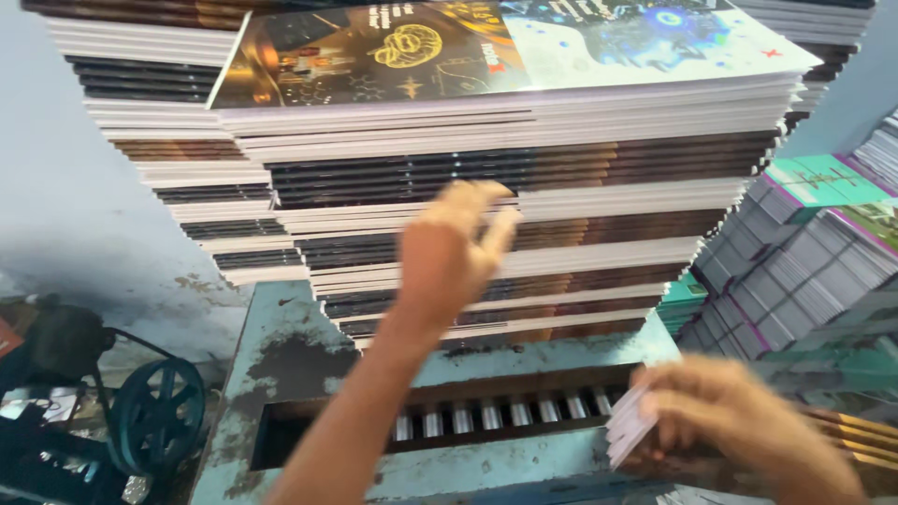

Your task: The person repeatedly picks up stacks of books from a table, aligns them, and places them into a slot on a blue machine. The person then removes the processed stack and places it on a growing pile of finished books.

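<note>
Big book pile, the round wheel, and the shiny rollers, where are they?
book pile [524, 140], head view, front edge.
wheel [157, 418], head view, a spoke.
rollers [491, 416], head view, one middle roller.

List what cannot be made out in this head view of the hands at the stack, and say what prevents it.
- Left hand: motion blur hides whether its grip touches the tall stack of booklets.
- Right hand: blurred; how many white sheets it holds is unclear.
- Rollers in the slot: right end hidden behind the right hand.
- Stack top: cut off by the frame's upper edge.
</note>
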